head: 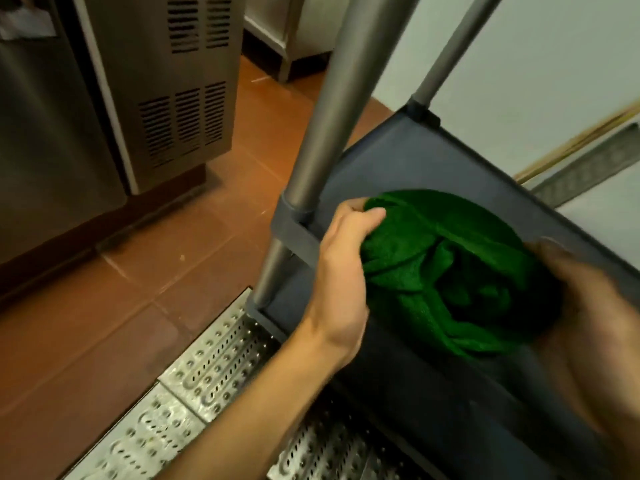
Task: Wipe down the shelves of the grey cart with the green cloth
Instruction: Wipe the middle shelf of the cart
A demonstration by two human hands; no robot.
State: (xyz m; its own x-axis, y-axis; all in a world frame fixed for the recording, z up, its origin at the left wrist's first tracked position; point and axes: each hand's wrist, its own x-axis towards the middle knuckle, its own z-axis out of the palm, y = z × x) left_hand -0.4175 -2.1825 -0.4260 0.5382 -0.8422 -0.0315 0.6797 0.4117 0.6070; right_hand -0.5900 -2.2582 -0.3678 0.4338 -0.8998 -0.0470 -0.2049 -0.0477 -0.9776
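Left hand curled round green cloth, left edge, over grey cart shelf; right hand blurred at right edge, grip unclear.

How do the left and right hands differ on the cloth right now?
The left hand looks sharp, while the right hand is motion-blurred. The left hand grips the left edge of the cloth, thumb on top; the right hand is at its right side, and its grip is too blurred to tell. The left hand is close to a post; the right hand is not. Both meet the cloth over the shelf.
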